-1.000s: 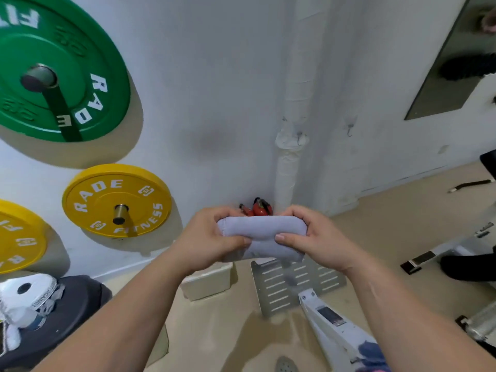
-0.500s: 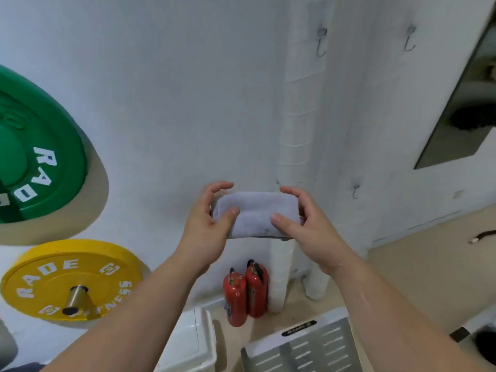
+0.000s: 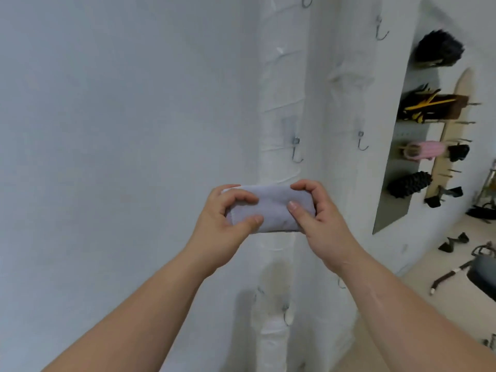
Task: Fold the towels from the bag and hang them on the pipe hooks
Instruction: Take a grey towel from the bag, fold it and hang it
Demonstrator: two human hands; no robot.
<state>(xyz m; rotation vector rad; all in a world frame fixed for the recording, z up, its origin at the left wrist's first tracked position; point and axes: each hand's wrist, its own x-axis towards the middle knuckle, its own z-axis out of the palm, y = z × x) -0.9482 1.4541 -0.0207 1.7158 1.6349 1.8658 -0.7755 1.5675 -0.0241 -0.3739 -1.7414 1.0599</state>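
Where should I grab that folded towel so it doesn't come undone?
By its two short ends, one hand from each side. The folded towel is a wide, level bundle. The left hand and right hand pinch those ends with thumbs on its near face, which probably keeps the layers together.

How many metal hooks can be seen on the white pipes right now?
6 hooks: top edge, upper right, middle left, middle right above the towel, lower left, lower right below it. Others may be hidden.

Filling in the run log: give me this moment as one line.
stage: pre-hang | left hand: grips folded towel | right hand: grips folded towel | hook above towel: bare
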